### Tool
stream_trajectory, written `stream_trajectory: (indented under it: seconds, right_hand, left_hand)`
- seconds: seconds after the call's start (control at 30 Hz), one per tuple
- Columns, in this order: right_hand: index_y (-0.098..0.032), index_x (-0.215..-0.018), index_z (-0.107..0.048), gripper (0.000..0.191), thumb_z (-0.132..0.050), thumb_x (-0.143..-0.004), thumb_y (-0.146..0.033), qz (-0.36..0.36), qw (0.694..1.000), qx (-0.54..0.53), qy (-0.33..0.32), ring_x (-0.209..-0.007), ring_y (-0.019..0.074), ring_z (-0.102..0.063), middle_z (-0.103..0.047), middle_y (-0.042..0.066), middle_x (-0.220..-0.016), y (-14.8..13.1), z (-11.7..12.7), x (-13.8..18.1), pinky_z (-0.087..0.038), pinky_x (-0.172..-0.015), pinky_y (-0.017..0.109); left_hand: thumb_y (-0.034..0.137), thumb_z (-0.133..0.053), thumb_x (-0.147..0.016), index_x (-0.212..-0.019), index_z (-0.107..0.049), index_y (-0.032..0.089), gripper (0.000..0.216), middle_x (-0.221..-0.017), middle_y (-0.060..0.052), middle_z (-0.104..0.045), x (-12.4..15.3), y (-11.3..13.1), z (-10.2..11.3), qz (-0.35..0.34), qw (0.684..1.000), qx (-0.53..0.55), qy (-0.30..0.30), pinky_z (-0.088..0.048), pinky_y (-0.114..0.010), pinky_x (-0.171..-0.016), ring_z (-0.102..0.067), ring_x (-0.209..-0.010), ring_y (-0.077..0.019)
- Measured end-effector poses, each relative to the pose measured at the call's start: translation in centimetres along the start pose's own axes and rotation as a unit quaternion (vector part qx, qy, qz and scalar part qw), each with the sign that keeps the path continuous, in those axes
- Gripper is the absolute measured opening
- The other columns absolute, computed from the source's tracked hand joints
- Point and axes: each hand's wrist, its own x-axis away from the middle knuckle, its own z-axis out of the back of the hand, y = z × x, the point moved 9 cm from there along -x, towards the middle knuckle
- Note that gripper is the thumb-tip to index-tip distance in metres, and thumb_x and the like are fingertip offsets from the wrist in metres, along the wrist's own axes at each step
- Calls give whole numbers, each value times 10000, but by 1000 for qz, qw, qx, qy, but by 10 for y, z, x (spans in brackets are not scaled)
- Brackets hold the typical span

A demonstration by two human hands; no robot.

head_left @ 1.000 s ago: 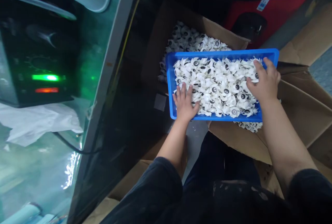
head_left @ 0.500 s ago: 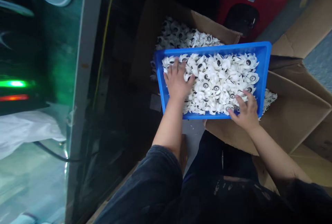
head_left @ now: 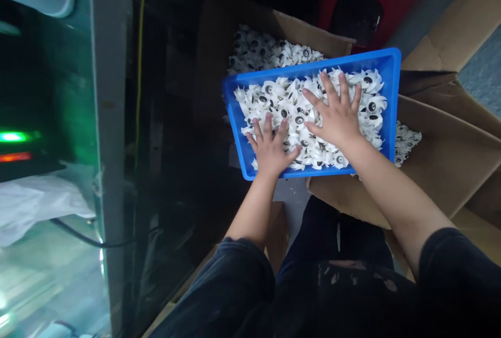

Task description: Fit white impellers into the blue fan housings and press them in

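Head view: left hand (head_left: 271, 154) and right hand (head_left: 340, 119), both splayed, partly hide white pieces (head_left: 290, 102) in a blue tray (head_left: 392, 103).

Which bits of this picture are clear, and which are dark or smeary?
Head view, middle: blue tray and white parts look fairly clear; head view, left: the green light glows and the worktop looks blurred, with glare at lower left; head view, between worktop and tray: deep shadow hides most detail.
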Motion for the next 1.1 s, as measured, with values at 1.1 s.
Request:
stream_trajectory:
  seconds: [1.1]
  right_hand:
    - [-477, -1285, -556, 407, -584, -880, -513, 26, 956, -192, 218, -1353, 288, -422, -400, -35, -1462, 107, -41, 292, -233, -1178, 604]
  left_hand:
    - [761, -648, -557, -1372, -445, 559, 865, -1416, 23, -528, 115, 101, -107, -131, 983, 39, -120, -86, -643, -1225, -204, -1506, -405]
